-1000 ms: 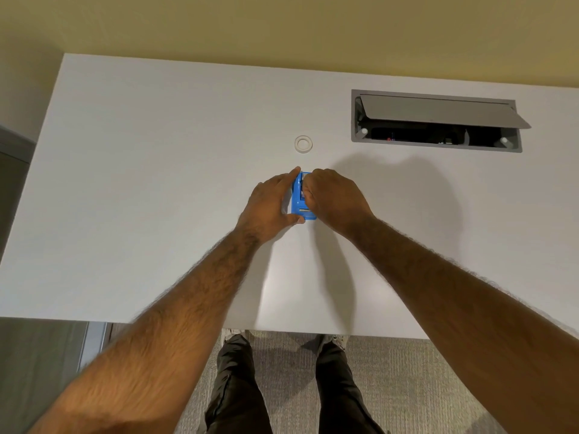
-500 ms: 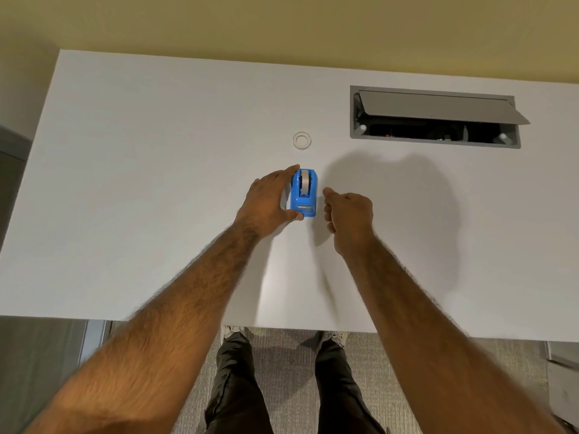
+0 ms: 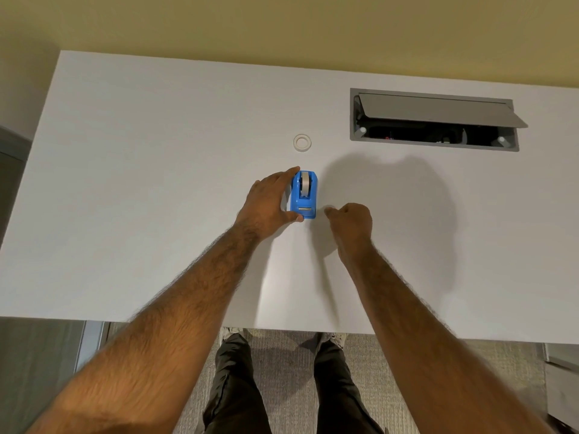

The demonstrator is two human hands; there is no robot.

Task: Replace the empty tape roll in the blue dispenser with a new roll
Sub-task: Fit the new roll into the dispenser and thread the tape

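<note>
I count one blue dispenser point(image 3: 304, 198) on the white table point(image 3: 141, 183), near its middle, with one tape roll point(image 3: 304, 184) seated in its cradle. My left hand point(image 3: 269, 203) grips the dispenser, forefinger round the far end and thumb at the near end. My right hand point(image 3: 352, 221) sits just right of it, not touching it, fingers curled in; I see nothing in them. One bare ring point(image 3: 302, 142) lies beyond the dispenser, apart from it. One cable hatch point(image 3: 435, 120) stands open at far right.
</note>
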